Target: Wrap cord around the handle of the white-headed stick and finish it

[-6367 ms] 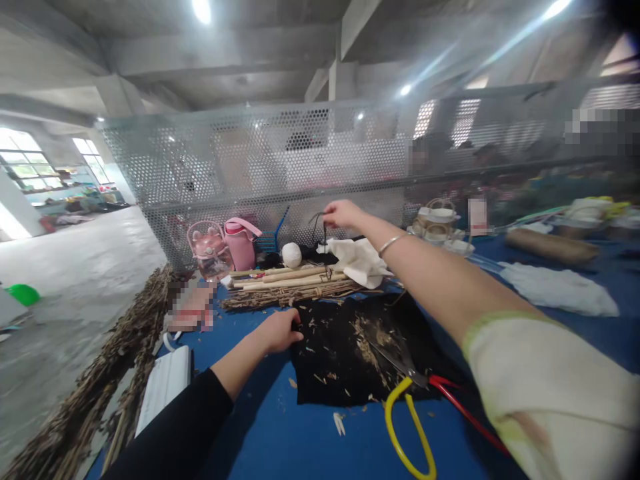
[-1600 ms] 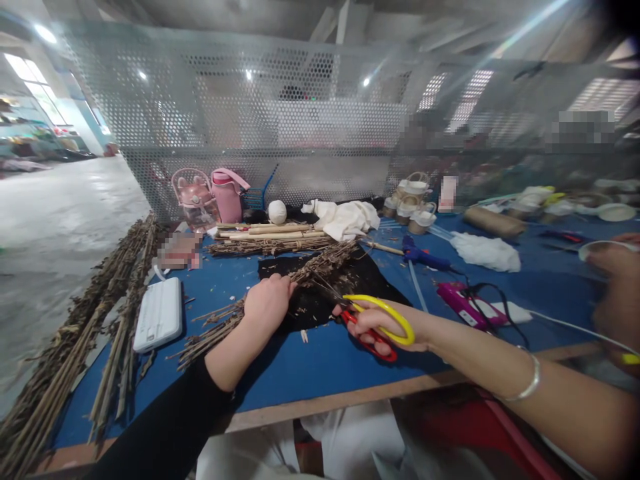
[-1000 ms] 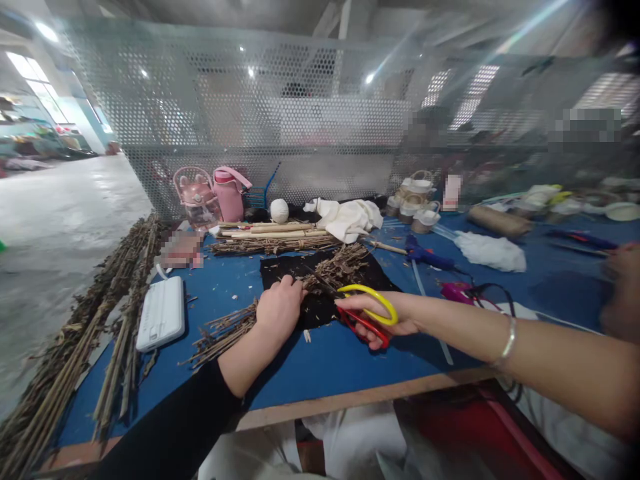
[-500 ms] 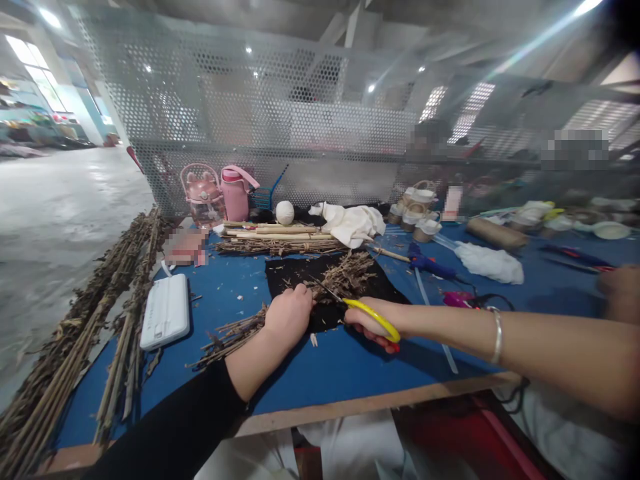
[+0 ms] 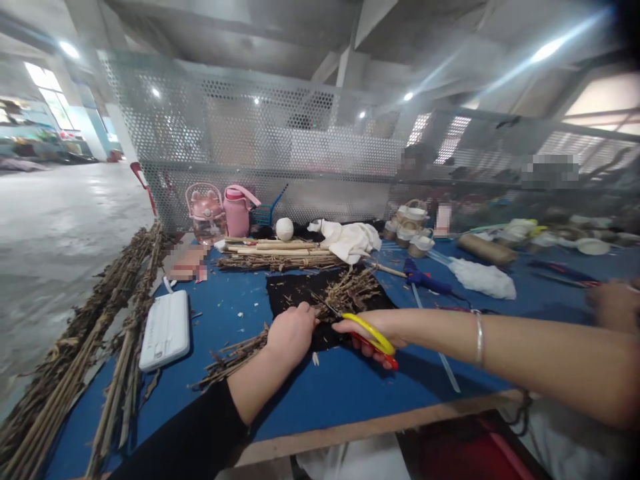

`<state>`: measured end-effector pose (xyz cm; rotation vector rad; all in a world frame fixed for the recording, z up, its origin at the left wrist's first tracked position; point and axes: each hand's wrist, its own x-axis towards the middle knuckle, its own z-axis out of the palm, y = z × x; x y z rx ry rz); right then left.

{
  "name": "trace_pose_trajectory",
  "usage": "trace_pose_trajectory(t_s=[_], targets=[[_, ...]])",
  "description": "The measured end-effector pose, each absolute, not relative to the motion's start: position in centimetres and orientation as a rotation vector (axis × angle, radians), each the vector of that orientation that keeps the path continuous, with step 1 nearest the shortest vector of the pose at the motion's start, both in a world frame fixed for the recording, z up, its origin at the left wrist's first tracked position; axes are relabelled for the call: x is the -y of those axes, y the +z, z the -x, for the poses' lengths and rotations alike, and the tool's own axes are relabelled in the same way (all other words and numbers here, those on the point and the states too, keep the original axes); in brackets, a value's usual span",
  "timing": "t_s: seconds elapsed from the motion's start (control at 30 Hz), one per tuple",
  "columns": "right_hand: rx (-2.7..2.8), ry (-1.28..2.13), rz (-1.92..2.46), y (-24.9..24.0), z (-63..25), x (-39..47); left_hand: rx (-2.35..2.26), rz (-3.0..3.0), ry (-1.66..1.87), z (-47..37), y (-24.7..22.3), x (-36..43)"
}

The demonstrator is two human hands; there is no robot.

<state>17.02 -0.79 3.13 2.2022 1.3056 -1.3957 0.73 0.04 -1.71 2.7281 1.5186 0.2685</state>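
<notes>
My left hand (image 5: 293,333) is closed around a bundle of dried plant stems (image 5: 240,360), whose stalks stick out behind it to the left. The hand lies over the left edge of a black cloth (image 5: 285,287). In my right hand (image 5: 367,337) are scissors (image 5: 373,333) with yellow and red handles. Their blades point left toward the stems beside my left fingertips; whether they touch them I cannot tell. A heap of cut dry plant pieces (image 5: 355,287) lies on the cloth just beyond the blades.
Long dried stalks (image 5: 115,287) line the table's left side, near a white power bank (image 5: 165,330). Behind the cloth lie thin sticks (image 5: 280,257), a white ball (image 5: 285,229) and white cloth (image 5: 350,240). A blue glue gun (image 5: 425,277) lies right. Another person's hand (image 5: 615,303) shows far right.
The view has tilted up slightly, so everything sits lower in the picture. The scissors' red handle now shows more, the handles looking spread wider. My left hand keeps its grip.
</notes>
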Motion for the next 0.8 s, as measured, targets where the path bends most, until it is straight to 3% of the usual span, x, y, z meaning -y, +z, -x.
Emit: trace_pose_trajectory(t_s=[0.3, 0.67, 0.8], targets=[[-1.651, -1.202, -2.295, 2.0, -18.1, 1.7, -1.561, -2.691, 0.228, -0.6, -1.9, -0.4], [-1.328, -2.174, -1.839, 3.0, -21.0, 1.0, -1.685, -2.629, 0.191, 0.6, -0.6, -1.6], [-1.241, -2.151, -1.854, 4.7, -22.1, 3.2, -1.701, -2.617, 0.195, 0.6, -0.5, -1.9]])
